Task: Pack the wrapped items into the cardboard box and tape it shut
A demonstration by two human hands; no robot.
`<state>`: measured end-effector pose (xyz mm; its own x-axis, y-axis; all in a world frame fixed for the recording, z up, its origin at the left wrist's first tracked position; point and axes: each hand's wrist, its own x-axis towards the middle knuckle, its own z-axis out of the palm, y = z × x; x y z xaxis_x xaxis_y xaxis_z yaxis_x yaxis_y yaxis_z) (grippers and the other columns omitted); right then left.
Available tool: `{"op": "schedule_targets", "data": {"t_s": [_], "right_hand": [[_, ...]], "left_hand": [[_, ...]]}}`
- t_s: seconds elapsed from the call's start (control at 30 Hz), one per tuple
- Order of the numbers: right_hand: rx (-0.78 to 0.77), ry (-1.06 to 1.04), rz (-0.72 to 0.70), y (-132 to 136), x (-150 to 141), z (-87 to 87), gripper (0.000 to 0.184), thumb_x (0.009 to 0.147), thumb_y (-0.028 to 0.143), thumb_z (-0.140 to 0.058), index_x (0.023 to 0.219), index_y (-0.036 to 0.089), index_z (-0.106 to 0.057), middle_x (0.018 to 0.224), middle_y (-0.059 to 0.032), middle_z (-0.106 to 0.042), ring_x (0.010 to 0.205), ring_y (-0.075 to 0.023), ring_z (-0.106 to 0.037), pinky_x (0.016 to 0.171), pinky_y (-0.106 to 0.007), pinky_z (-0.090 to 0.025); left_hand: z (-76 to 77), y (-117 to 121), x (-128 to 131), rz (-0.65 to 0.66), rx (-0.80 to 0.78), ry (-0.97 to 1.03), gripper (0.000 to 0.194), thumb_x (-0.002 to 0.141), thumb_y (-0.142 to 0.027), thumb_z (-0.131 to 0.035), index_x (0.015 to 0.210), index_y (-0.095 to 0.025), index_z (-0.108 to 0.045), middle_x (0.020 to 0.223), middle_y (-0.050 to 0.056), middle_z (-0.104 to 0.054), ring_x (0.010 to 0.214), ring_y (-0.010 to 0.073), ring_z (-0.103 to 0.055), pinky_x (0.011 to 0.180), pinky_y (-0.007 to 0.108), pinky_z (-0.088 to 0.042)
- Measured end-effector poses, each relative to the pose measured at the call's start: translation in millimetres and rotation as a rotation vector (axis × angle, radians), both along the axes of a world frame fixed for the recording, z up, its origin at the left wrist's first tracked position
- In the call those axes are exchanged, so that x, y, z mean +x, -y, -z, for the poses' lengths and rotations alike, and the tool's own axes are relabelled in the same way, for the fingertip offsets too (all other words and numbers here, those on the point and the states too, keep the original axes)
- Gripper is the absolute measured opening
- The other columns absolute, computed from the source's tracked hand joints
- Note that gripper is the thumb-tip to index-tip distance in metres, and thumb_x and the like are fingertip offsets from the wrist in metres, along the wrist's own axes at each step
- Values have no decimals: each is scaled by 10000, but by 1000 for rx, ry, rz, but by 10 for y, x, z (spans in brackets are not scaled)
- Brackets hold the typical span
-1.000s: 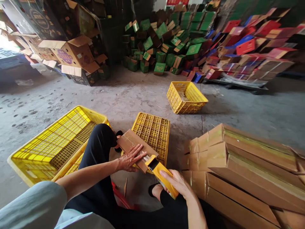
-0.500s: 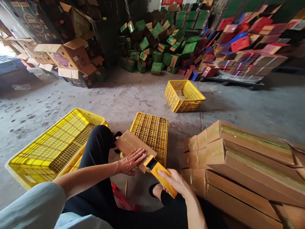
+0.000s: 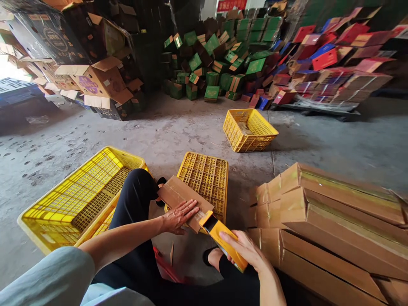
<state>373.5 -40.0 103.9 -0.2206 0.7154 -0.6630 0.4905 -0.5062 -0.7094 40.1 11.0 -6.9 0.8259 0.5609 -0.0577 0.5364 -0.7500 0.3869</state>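
Observation:
A flat brown cardboard piece (image 3: 177, 190) lies slantwise over the near part of an upturned yellow crate (image 3: 204, 174). My left hand (image 3: 180, 216) rests flat on the cardboard, fingers stretched toward its right end. In my right hand (image 3: 245, 248) is a long yellow stapler-like tool (image 3: 228, 244), fingers wrapped around its body. Its dark, open front end is at the cardboard's right edge, close to my left fingertips. Whether the tool touches the cardboard I cannot tell. The cardboard's underside is hidden.
A large yellow crate (image 3: 79, 168) stands left of my knee; another yellow crate (image 3: 250, 142) sits ahead. Long brown cartons (image 3: 344, 221) are stacked at my right. Something red (image 3: 167, 267) lies below. Piles of green boxes (image 3: 212, 78) and red boxes (image 3: 325, 59) fill the back.
The tool has drawn back slightly to the right, away from my left fingers. My left hand stays flat on the cardboard. The whole view has shifted a little.

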Motion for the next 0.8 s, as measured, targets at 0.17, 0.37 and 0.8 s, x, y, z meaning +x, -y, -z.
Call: {"op": "schedule_targets", "data": {"t_s": [0.17,0.37,0.8], "right_hand": [[13,12,19,59,14,-40,561,856,761,-644,924,204,-636,612,-18,-726,572,-208,-723,539,-271,-566],[25,18,-17,67,34,40,574,866,774,-628,921,203,-650,628,-36,-743,579,-214,-733,539,-265,-548],[27,-9,-27,88,103,58,543,897,724,-630,954,185,-665,695,-71,-767,612,-231,-751,553,-283,-563]], "left_hand": [[-11,34,42,-22,25,-41,1329,817,-596,-819,1725,-189,62,1771,232,74,1634,482,-42,1301,638,-170],[-27,56,106,18,48,-41,1353,809,-593,-819,1719,-163,84,1760,264,70,1624,509,-18,1284,674,-167],[19,33,117,108,44,32,1214,926,-755,-597,1719,-130,76,1775,237,-3,1639,458,-73,1314,601,-175]]}}
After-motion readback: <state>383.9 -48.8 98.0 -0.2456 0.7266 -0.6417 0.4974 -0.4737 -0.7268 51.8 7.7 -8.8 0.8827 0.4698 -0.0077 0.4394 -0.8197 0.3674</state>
